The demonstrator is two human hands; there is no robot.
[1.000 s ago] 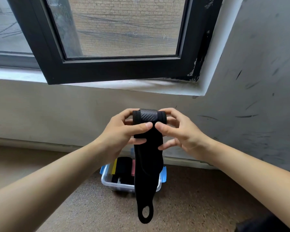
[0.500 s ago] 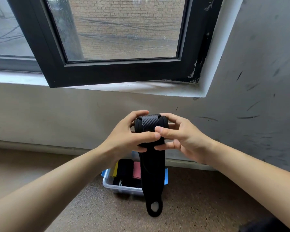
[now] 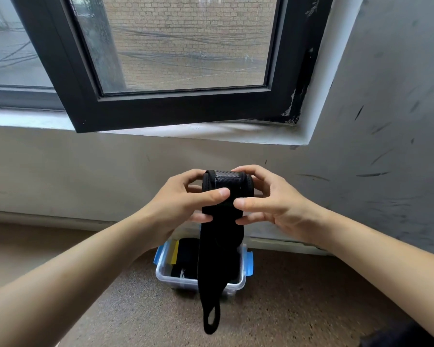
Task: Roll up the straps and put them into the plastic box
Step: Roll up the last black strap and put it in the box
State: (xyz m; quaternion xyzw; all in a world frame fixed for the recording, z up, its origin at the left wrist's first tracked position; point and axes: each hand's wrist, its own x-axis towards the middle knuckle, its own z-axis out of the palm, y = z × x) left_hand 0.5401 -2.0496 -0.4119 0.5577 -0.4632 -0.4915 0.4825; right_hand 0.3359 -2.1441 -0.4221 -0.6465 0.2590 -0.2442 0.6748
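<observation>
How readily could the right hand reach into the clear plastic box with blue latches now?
Probably not straight away. The right hand and left hand both grip the partly rolled black fabric strap, whose tail hangs in front of the clear plastic box. The box is lidless, on the floor below.

The rolled top (image 3: 226, 180) of the black strap (image 3: 221, 246) is thicker than a second ago, with more of the band wound in. The thumbs no longer meet tip to tip: the left thumb (image 3: 211, 195) now reaches further across the front of the strap, and the right thumb (image 3: 251, 204) sits lower, just under it. The hanging tail has swung from right of centre back toward the left, and its lower part has folded narrower. The end loop (image 3: 211, 319) has turned, so its hole shows as a thin slit instead of a round opening. The tail now covers more of the inside of the plastic box (image 3: 166, 274).
</observation>
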